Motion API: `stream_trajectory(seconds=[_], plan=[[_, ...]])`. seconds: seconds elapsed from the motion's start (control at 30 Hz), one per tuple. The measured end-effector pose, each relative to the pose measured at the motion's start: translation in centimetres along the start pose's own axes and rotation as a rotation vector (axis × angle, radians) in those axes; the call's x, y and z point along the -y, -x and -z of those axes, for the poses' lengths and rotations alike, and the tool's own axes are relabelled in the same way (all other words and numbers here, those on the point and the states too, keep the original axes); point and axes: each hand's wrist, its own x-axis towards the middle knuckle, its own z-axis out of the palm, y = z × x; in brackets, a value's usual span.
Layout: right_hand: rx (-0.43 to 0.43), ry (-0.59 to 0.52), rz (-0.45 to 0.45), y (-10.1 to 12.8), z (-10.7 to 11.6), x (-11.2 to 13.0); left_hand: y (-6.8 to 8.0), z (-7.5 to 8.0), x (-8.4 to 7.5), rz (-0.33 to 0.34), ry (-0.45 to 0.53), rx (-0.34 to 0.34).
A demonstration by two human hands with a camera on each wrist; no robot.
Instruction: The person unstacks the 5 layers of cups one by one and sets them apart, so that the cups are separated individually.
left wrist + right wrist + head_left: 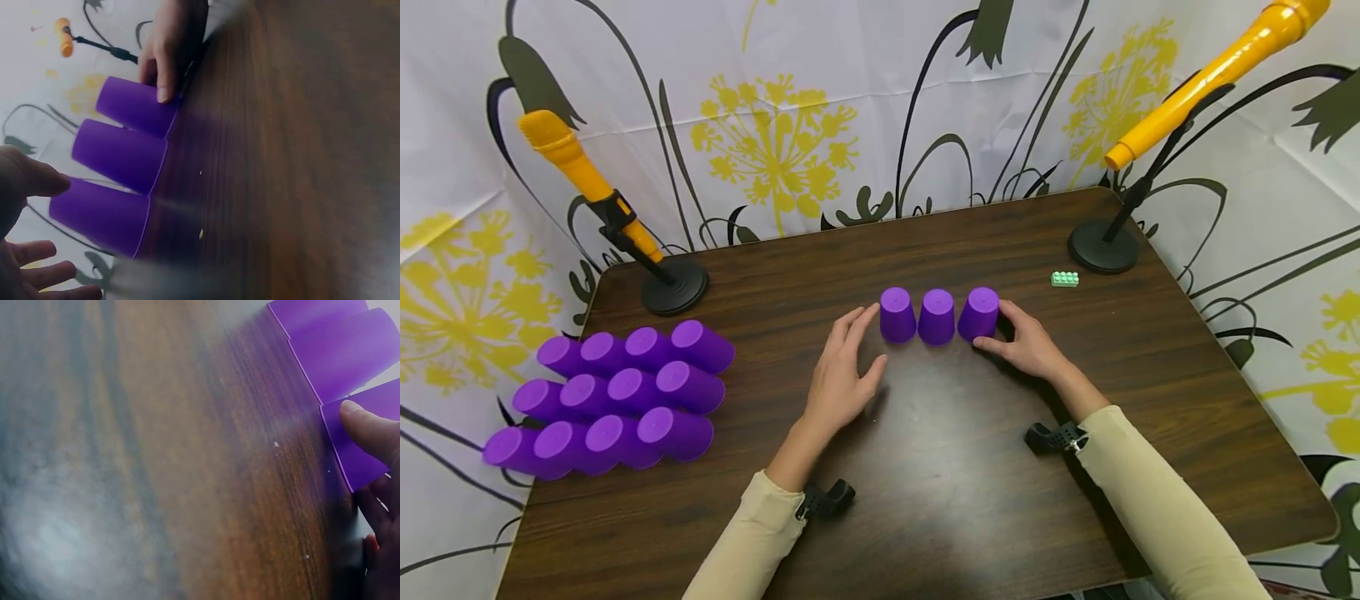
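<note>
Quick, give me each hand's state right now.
Left hand: open, fingers relaxed beside the left cup, holding nothing.
Right hand: thumb and fingers curled round the right cup, which stands on the table.

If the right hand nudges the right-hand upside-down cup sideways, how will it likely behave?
The right cup probably slides rather than tips: it stands on its wider rim on the smooth table. It looks like thin plastic, so likely light. It would soon bump the middle cup beside it. The right hand grips it.
</note>
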Motion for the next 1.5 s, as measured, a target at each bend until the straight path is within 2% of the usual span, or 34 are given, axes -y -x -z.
stream_trajectory(seconds=[0.1, 0.2, 0.43, 0.63, 0.8, 0.93, 1.0, 1.07, 1.2, 1.27, 1.37, 1.5], plan=[[0.0, 0.0, 0.003, 0.0, 0.0, -0.1, -1.3, -1.0, 0.0, -0.024, 0.029, 0.007], [-0.001, -0.004, 0.008, 0.0, 0.0, -0.1, -2.2, -1.8, 0.3, -0.038, 0.068, -0.018], [-0.001, -0.004, 0.015, -0.1, 0.0, -0.1, -3.2, -3.4, 1.0, -0.038, 0.125, -0.085], [0.001, -0.007, 0.017, -0.1, -0.2, -0.2, -3.7, -3.9, 0.8, -0.004, 0.101, -0.113], [-0.003, -0.017, 0.026, -0.1, -0.3, -0.3, -3.9, -3.6, 0.7, 0.015, 0.095, -0.15], [-0.002, -0.016, 0.032, -0.2, -0.3, -0.3, -3.3, -2.6, 0.9, 0.032, 0.113, -0.168], [-0.001, -0.016, 0.034, -0.1, -0.4, -0.3, -2.7, -1.7, 1.2, 0.067, 0.105, -0.199], [-0.001, -0.017, 0.036, -0.1, -0.4, -0.4, -2.0, -0.6, 1.6, 0.129, 0.078, -0.258], [0.0, -0.018, 0.041, -0.1, -0.4, -0.5, -0.7, 2.0, 2.9, 0.309, 0.021, -0.415], [-0.003, -0.02, 0.043, -0.2, -0.4, -0.5, -0.2, 3.2, 3.6, 0.375, 0.006, -0.488], [-0.008, -0.024, 0.045, -0.2, -0.3, -0.5, 0.2, 4.6, 4.8, 0.417, -0.027, -0.566], [-0.006, -0.019, 0.042, -0.1, -0.3, -0.5, 0.5, 5.3, 6.0, 0.442, -0.076, -0.617]])
